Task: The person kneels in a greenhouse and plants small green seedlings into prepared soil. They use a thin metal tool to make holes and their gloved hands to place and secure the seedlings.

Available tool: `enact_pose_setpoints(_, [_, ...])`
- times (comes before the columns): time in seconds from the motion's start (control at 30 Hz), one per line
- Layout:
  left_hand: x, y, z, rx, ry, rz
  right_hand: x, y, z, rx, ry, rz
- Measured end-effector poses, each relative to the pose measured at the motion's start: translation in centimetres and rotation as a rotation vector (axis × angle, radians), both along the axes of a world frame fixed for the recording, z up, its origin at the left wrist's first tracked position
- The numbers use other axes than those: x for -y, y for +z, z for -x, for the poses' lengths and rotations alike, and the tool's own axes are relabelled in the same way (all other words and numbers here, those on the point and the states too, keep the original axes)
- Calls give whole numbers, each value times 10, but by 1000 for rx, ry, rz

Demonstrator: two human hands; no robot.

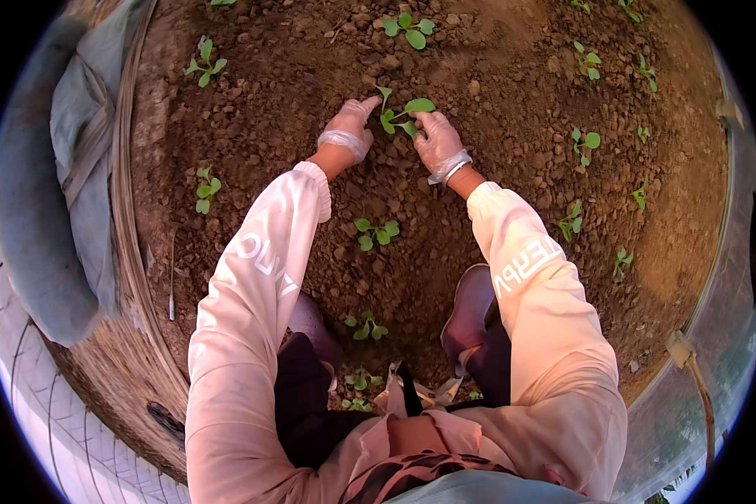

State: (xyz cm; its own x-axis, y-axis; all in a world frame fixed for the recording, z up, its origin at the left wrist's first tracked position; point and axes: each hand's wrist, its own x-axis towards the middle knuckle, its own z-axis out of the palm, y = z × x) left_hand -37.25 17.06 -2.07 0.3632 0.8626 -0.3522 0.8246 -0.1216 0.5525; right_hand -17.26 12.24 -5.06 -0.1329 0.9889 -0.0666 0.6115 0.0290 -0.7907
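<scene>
Both hands wear thin clear plastic gloves and reach down to the brown soil around a leafy green seedling (389, 120) at the upper middle. My left hand (351, 129) is at the seedling's left side, its index finger stretched towards the stem and leaves; nothing shows in its grasp. On the right side, my right hand (436, 137) has bent fingers close against the seedling's leaves; whether it pinches a leaf is unclear. Another seedling (406, 30) grows farther ahead, and one (377, 234) stands between my forearms.
More seedlings grow at left (208, 190) and right (585, 147). My shoes (468, 309) stand on the soil beside small plants (366, 326). A rolled grey sheet (38, 189) lies along the left edge; clear plastic sheeting (699, 372) borders the right.
</scene>
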Motion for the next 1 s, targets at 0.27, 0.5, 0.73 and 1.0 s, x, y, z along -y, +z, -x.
enact_pose_setpoints(0.27, [-12,9,11,218,196,182,18,32,-51,150,11,267])
enact_pose_setpoints(0.5, [-21,-15,-11,318,358,355,38,20,-48,237,45,338])
enact_pose_setpoints(0.73, [-21,-10,3,511,459,443,3,7,-27,-2,-33,115])
enact_pose_setpoints(1.0, [-19,-22,13,531,425,495,-27,0,-14,-79,177,-83])
